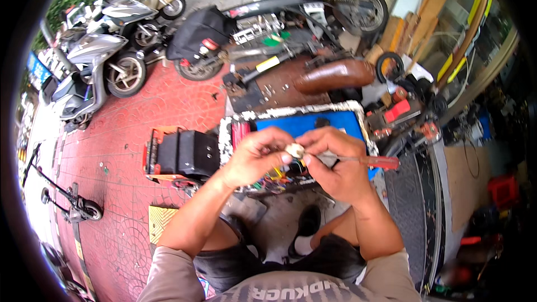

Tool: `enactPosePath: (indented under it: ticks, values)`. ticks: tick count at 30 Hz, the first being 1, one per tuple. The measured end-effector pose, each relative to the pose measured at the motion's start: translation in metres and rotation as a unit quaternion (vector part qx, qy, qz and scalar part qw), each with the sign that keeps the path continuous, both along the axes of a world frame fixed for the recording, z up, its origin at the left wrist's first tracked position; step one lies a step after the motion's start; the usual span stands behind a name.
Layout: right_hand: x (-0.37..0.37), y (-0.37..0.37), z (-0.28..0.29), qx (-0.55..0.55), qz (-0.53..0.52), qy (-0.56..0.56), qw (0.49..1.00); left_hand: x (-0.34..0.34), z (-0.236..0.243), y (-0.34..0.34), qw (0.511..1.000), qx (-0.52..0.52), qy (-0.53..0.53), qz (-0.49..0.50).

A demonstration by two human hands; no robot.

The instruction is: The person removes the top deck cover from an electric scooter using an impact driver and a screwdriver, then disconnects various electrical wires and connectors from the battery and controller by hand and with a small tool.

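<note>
My left hand (pixel 258 155) and my right hand (pixel 337 163) meet above an open box (pixel 225 137) with a chipped white rim and a blue inside. Between their fingertips is a small whitish part (pixel 294 150), perhaps a connector; its exact kind is too small to make out. A screwdriver with a red handle (pixel 384 162) lies across my right hand, its handle sticking out to the right. Both hands have their fingers closed. Below them, several coloured wires (pixel 279 176) show in the box, partly hidden by my hands. A red ribbed item (pixel 241 132) sits inside its left end.
A black case in an orange frame (pixel 193 154) stands left of the box. Beyond lies a brown workbench (pixel 268 86) with a brown seat-like piece (pixel 338 75). Parked scooters (pixel 98 56) line the far left. Wood boards (pixel 430 5) and tools crowd the right.
</note>
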State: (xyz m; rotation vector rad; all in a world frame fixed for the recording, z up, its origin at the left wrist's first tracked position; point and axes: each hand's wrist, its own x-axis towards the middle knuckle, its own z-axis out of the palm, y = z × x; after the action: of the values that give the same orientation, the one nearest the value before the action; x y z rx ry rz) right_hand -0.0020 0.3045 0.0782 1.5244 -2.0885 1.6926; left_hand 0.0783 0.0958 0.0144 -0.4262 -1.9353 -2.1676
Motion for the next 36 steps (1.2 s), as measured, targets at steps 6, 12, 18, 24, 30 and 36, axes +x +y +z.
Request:
enactPosePath:
  ticks: [6,12,18,24,30,36]
  values:
    - [-0.01,0.008,-0.002,-0.114,-0.03,-0.116,0.986,-0.003,0.01,0.001,0.991,-0.064,0.031,0.115]
    - [-0.033,0.014,-0.007,-0.18,-0.03,-0.262,0.948,-0.017,0.022,-0.024,0.959,0.18,0.054,0.212]
    - [-0.032,0.014,-0.005,-0.168,0.026,-0.286,0.943,-0.013,0.028,0.002,0.963,0.055,0.053,0.259]
    - [0.01,0.003,-0.003,-0.08,-0.026,-0.308,0.948,-0.01,0.022,0.036,0.964,-0.096,0.082,0.233]
    - [0.012,0.011,-0.011,-0.109,-0.061,-0.29,0.949,0.003,0.027,0.056,0.96,-0.13,0.084,0.234]
    - [-0.061,0.036,-0.048,-0.09,-0.185,-0.256,0.945,0.01,0.027,0.031,0.911,-0.232,0.023,0.341]
